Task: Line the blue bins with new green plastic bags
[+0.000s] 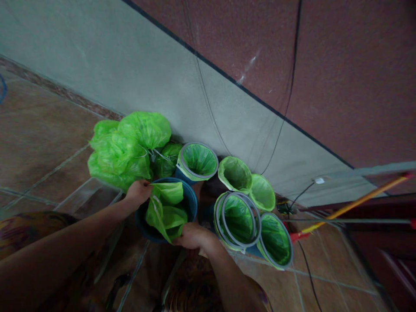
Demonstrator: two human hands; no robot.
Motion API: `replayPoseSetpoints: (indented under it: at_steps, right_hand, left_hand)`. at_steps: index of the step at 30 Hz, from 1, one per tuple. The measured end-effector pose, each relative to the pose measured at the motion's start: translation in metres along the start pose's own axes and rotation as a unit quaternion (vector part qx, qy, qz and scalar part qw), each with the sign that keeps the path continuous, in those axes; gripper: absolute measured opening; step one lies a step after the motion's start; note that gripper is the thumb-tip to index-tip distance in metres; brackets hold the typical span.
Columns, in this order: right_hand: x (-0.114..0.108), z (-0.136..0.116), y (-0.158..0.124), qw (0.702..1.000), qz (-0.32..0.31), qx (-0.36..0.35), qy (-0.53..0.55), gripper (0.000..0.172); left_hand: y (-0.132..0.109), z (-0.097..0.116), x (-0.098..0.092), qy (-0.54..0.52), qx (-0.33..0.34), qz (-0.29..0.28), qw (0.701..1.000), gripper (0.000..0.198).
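A blue bin (pixel 191 202) stands on the tiled floor by the wall, with a loose green plastic bag (pixel 165 210) lying in its mouth. My left hand (pixel 139 191) is closed on the bag's edge at the bin's left rim. My right hand (pixel 192 236) is closed on the bag's edge at the near rim. Both forearms reach in from the bottom of the view.
Several bins lined with green bags (pixel 238 219) stand to the right and behind. Full tied green bags (pixel 125 149) are piled at the left against the grey wall (pixel 156 73). A yellow-handled stick (pixel 354 203) leans at the right. Cables (pixel 305 260) run along the floor.
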State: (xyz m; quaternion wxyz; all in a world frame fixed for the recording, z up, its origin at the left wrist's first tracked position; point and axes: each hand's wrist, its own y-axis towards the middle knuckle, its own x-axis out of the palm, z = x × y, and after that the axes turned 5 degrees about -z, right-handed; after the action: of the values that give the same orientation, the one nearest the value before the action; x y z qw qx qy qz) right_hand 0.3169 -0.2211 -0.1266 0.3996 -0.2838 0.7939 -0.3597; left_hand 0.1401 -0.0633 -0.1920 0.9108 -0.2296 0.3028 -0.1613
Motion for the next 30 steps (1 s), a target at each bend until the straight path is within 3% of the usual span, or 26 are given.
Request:
replayPoseSetpoints:
  at_steps: [2,3,4,6,8,9,11,13,18,22,26,30]
  right_hand:
    - [-0.002,-0.011,-0.008,0.99,-0.115,-0.034,0.071,0.031]
    - [-0.004,-0.016,-0.011,0.981,-0.135,-0.059,0.122,0.034]
    - [-0.007,-0.02,-0.012,0.975,-0.117,-0.09,0.165,0.036]
    - [-0.013,-0.024,-0.009,0.972,0.023,-0.133,0.19,0.03]
    - [-0.015,-0.022,0.003,0.968,0.184,-0.111,0.131,0.023]
    - [-0.014,-0.019,0.011,0.965,0.233,-0.083,0.092,0.023]
    - [-0.008,-0.011,0.028,0.965,0.256,-0.032,0.041,0.034]
    - [0.0,-0.005,0.043,0.971,0.236,-0.017,0.034,0.042]
    - [0.015,-0.009,0.059,0.979,0.203,-0.035,0.011,0.024]
    - [0.011,-0.016,0.061,0.974,0.226,-0.008,0.002,0.024]
    - [-0.007,-0.004,0.058,0.963,0.255,0.064,0.057,0.027]
    - [-0.03,0.029,0.046,0.945,0.27,0.15,0.109,0.03]
  left_hand:
    - [-0.003,-0.001,0.003,-0.036,-0.007,-0.018,0.999,0.011]
    - [-0.004,-0.001,0.004,-0.05,-0.012,-0.026,0.998,0.01]
    - [-0.006,-0.001,0.006,-0.059,-0.014,-0.034,0.998,0.009]
    - [-0.009,0.002,0.009,-0.088,-0.02,-0.054,0.994,0.009]
    - [-0.014,0.005,0.01,-0.123,-0.024,-0.077,0.989,0.009]
    - [-0.016,0.007,0.01,-0.143,-0.024,-0.09,0.985,0.01]
    - [-0.021,0.011,0.009,-0.18,-0.02,-0.12,0.976,0.014]
    - [-0.025,0.013,0.009,-0.22,-0.02,-0.16,0.962,0.02]
    - [-0.028,0.013,0.01,-0.291,-0.028,-0.228,0.929,0.023]
    - [-0.024,0.01,0.012,-0.283,-0.023,-0.211,0.935,0.021]
    - [-0.017,0.008,0.008,-0.111,0.005,-0.1,0.989,0.019]
    - [-0.011,0.01,-0.009,0.034,0.023,-0.011,0.999,0.021]
